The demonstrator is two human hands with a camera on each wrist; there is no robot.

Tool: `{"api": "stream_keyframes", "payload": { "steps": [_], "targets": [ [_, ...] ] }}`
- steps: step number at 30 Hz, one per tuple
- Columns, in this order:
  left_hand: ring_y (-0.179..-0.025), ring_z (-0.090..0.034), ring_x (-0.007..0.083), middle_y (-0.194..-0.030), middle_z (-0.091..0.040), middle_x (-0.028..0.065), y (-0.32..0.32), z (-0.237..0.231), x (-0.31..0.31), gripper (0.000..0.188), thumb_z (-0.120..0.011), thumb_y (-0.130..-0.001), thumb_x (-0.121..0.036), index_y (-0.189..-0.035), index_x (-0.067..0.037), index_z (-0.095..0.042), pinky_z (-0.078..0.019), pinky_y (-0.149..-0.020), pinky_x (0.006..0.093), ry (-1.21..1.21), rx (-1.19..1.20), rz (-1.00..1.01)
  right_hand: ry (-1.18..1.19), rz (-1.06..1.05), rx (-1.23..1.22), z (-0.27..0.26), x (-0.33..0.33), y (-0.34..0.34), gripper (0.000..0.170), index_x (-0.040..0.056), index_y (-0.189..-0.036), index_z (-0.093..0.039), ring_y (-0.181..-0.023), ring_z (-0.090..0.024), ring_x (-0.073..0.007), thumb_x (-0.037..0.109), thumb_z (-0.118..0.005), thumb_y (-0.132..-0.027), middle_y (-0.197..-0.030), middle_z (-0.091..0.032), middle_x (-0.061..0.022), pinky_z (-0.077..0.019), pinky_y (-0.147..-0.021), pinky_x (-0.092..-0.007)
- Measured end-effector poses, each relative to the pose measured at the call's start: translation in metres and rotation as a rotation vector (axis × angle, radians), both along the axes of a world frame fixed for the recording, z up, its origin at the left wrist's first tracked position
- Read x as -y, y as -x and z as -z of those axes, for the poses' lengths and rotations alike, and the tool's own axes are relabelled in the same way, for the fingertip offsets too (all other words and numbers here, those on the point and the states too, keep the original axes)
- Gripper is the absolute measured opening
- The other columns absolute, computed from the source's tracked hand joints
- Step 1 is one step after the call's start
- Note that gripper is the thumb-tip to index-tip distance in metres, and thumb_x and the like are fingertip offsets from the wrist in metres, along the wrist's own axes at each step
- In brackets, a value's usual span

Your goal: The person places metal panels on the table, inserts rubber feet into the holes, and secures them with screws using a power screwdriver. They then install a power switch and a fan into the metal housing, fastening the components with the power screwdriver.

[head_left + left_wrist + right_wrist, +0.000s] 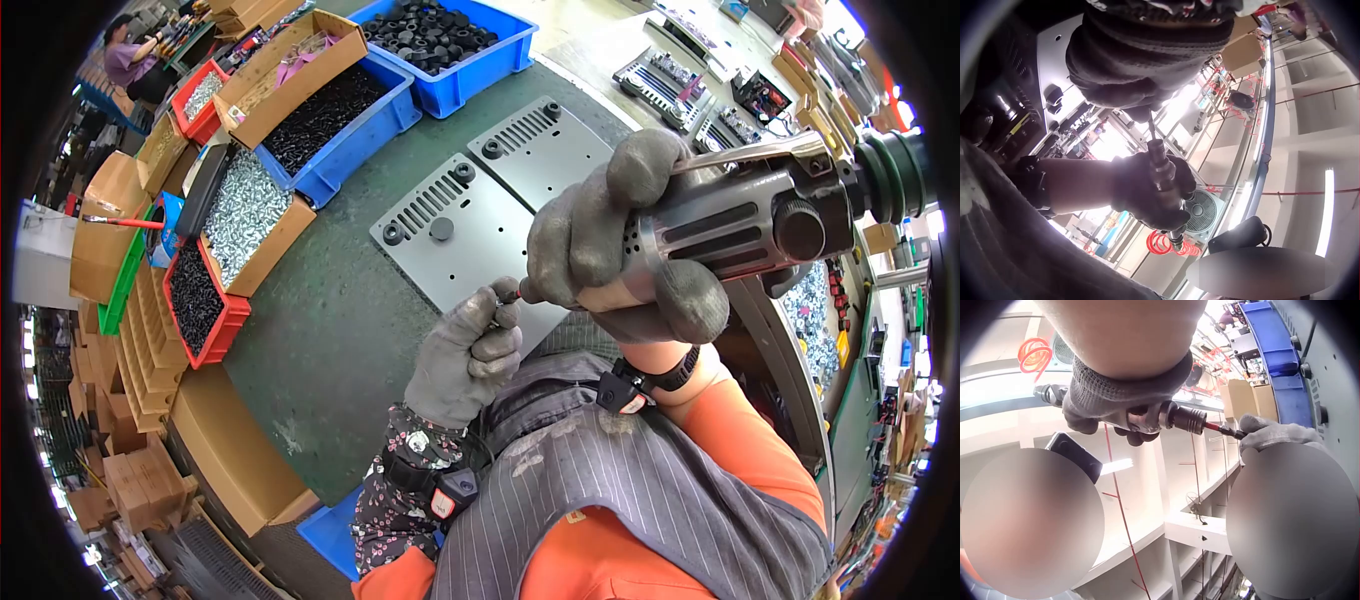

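Grey-gloved right fingers (592,240) wrapped round a metal driver (715,228), left fingers (495,345) pinching its bit (1221,429)

My two gloved hands (465,365) (590,235), one power driver (720,225)
Two grey panels (480,245) (540,165) lie before me, with two blue bins (460,95) (332,185) and two red bins (221,340) (204,119).

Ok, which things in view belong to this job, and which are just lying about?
In the job:
driver, held by the right hand
bit, the left hand pinching at its tip
metal plates on the table
likely the round black parts in the blue bin

Probably just about:
fan
cardboard boxes
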State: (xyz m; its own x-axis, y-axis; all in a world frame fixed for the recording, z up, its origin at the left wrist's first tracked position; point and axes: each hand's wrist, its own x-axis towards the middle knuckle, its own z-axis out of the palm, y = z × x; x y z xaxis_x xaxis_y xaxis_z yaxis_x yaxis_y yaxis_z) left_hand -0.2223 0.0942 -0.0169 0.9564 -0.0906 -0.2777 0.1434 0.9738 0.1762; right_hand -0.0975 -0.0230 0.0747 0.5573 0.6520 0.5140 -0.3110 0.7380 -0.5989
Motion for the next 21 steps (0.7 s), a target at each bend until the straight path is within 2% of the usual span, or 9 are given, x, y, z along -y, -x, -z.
{"api": "stream_keyframes", "payload": {
  "steps": [3, 4, 7, 12, 15, 17, 18, 19, 21],
  "targets": [
    [-0.053, -0.037, 0.0030, -0.082, -0.058, 0.0009, -0.001, 0.001, 0.005, 0.028, -0.056, -0.092, -0.024, -0.111, -0.003, -0.056, -0.0304, -0.041, 0.0144, -0.015, 0.012, 0.014, -0.031, 0.056, -0.006, 0.008, 0.000, -0.002, 0.053, 0.0034, -0.109, -0.044, -0.063, -0.057, -0.0194, 0.024, -0.075, -0.071, -0.074, -0.057, -0.0075, -0.0490, -0.056, -0.0340],
    [-0.053, -0.037, 0.0027, -0.081, -0.058, 0.0010, -0.001, -0.002, 0.009, 0.027, -0.056, -0.092, -0.022, -0.110, -0.003, -0.057, -0.0304, -0.041, 0.0144, -0.149, -0.006, -0.045, -0.038, 0.216, 0.110, 0.009, -0.006, -0.002, 0.051, 0.0045, -0.117, -0.044, -0.048, -0.049, -0.0160, 0.031, -0.060, -0.077, -0.063, -0.048, -0.0025, -0.0437, -0.046, -0.0291],
    [-0.052, -0.038, 0.0022, -0.078, -0.058, 0.0011, -0.004, -0.010, 0.014, 0.026, -0.057, -0.091, -0.020, -0.110, -0.001, -0.058, -0.0306, -0.041, 0.0143, -0.382, -0.042, -0.127, 0.111, 0.432, -0.007, 0.012, -0.005, 0.000, 0.051, 0.0047, -0.118, -0.045, -0.049, -0.047, -0.0152, 0.037, -0.055, -0.079, -0.065, -0.045, -0.0017, -0.0409, -0.046, -0.0284],
    [-0.052, -0.037, 0.0030, -0.076, -0.056, 0.0021, -0.004, -0.008, 0.012, 0.032, -0.059, -0.089, -0.023, -0.111, 0.000, -0.056, -0.0301, -0.043, 0.0149, -0.434, -0.081, -0.090, 0.053, 0.318, -0.148, 0.024, 0.003, -0.012, 0.051, 0.0045, -0.116, -0.046, -0.053, -0.040, -0.0122, 0.042, -0.053, -0.082, -0.067, -0.041, 0.0005, -0.0329, -0.050, -0.0268],
    [-0.049, -0.035, 0.0034, -0.073, -0.052, 0.0001, -0.002, -0.017, 0.006, 0.038, -0.060, -0.089, -0.028, -0.112, 0.002, -0.056, -0.0289, -0.043, 0.0155, -0.490, -0.031, 0.091, 0.018, 0.223, -0.357, 0.026, 0.011, -0.019, 0.049, 0.0040, -0.113, -0.048, -0.057, -0.042, -0.0115, 0.042, -0.053, -0.083, -0.068, -0.042, 0.0012, -0.0342, -0.053, -0.0259],
    [-0.048, -0.034, 0.0036, -0.070, -0.048, -0.0021, -0.008, -0.046, 0.002, 0.042, -0.060, -0.088, -0.034, -0.111, 0.002, -0.057, -0.0274, -0.043, 0.0158, -1.076, -0.080, 0.133, -0.053, 0.122, -0.481, 0.036, 0.020, -0.035, 0.038, 0.0068, -0.104, -0.051, -0.062, -0.050, -0.0171, 0.038, -0.055, -0.082, -0.072, -0.053, -0.0025, -0.0409, -0.061, -0.0302],
    [-0.052, -0.044, 0.0059, -0.077, -0.056, 0.0006, -0.015, -0.033, -0.008, 0.046, -0.060, -0.086, -0.040, -0.111, -0.001, -0.059, -0.0367, -0.047, 0.0187, -1.281, -0.069, 0.079, -0.051, 0.132, -0.492, 0.039, 0.023, -0.040, 0.038, 0.0062, -0.103, -0.051, -0.062, -0.050, -0.0170, 0.038, -0.055, -0.082, -0.072, -0.053, -0.0025, -0.0407, -0.061, -0.0301],
    [-0.052, -0.044, 0.0059, -0.077, -0.056, 0.0006, -0.022, -0.018, -0.023, 0.046, -0.060, -0.086, -0.040, -0.111, -0.001, -0.059, -0.0367, -0.047, 0.0187, -1.279, -0.073, 0.073, -0.047, 0.143, -0.504, 0.041, 0.025, -0.042, 0.038, 0.0057, -0.103, -0.051, -0.062, -0.050, -0.0169, 0.038, -0.055, -0.082, -0.071, -0.053, -0.0025, -0.0406, -0.061, -0.0300],
    [-0.062, -0.056, 0.0088, -0.083, -0.064, 0.0035, -0.037, 0.007, -0.055, 0.040, -0.061, -0.086, -0.035, -0.112, -0.004, -0.059, -0.0455, -0.059, 0.0222, -2.489, 0.072, -0.306, -0.050, 0.152, -0.512, 0.040, 0.027, -0.040, 0.039, 0.0046, -0.103, -0.051, -0.061, -0.050, -0.0173, 0.038, -0.056, -0.082, -0.071, -0.053, -0.0030, -0.0407, -0.060, -0.0303]
  ]
}}
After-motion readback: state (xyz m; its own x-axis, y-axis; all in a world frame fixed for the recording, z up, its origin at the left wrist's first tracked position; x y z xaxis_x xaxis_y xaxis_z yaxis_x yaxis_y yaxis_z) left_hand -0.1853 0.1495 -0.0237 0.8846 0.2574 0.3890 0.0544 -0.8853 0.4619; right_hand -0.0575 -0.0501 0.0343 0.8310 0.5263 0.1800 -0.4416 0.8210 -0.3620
